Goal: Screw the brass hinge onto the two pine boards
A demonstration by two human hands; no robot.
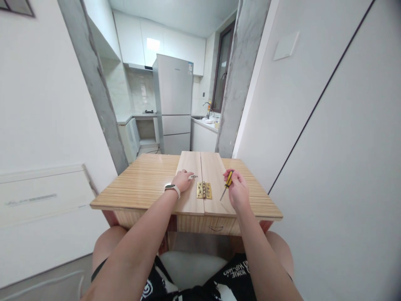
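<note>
My right hand point(238, 188) is closed around the yellow and black handle of a screwdriver point(229, 179), its metal shaft slanting down to the left, near the right board. My left hand point(183, 180), with a watch band on the wrist, rests on the left board point(191, 161). Its fingers reach out, fingertips beside a small group of screws point(194, 176). A brass hinge point(204, 190) lies spread across the seam between the left board and the right board point(214, 165). Small holes show in both hinge leaves.
Both pale boards lie side by side on a wood-grain table point(140, 179) with a drawer handle point(216, 228) at its front. White walls flank the table closely. Beyond it stand a grey fridge point(175, 92) and a kitchen counter with a sink faucet point(207, 109).
</note>
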